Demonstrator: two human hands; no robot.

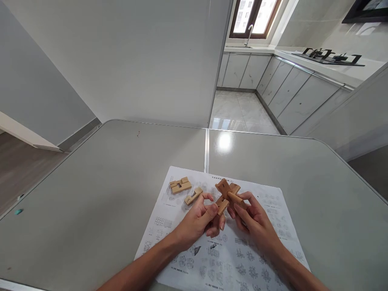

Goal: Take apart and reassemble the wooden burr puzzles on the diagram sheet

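One wooden interlocking assembly, several crossed bars, one of them a rounded peg: held in both my hands, just above the upper middle of the printed sheet. My left hand, fingers curled, thumb pressed to the lower left bar: closed on the assembly. My right hand, thumb and fingers pinched about the right end: likewise closed on it. One notched pale wooden block, single or paired I could not tell: lay on the sheet's upper left. One smaller notched piece: lay just beside it, near my left fingertips. The sheet, white, with rows of small line drawings: lay flat on the grey table, before me. One small teal object: near the table's left edge, well apart.
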